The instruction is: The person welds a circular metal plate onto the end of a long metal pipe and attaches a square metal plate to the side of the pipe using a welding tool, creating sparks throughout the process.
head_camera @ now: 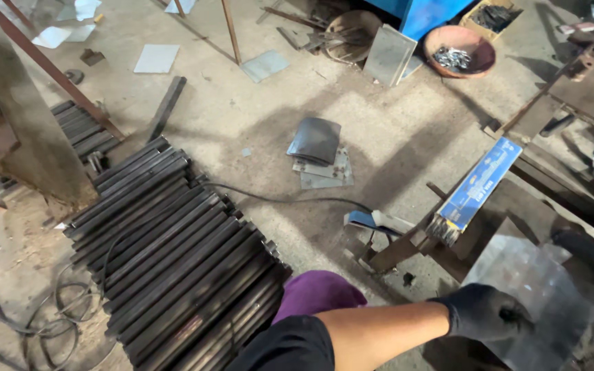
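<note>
Steel is lying everywhere on this workshop floor. Bare concrete is opening up in the middle of the view, around a small stack of curved and flat plates (319, 156), while a long pile of dark square bars (173, 257) is filling the lower left side and a thin black cable (290, 200) is running across the floor beside it. To the right, a rusty welding frame (572, 199) is crowding the edge, with a blue box of rods (477, 187) lying tilted on it. The black-gloved left hand (484, 312) is reaching in from the bottom, forearm bare and stretched rightward, fingers curling over the near edge of a shiny metal sheet (541, 288) and gripping it. The sheet is resting at the lower right, against the frame. The right hand is showing only as a sliver at the bottom right corner, so its grip cannot be told.
</note>
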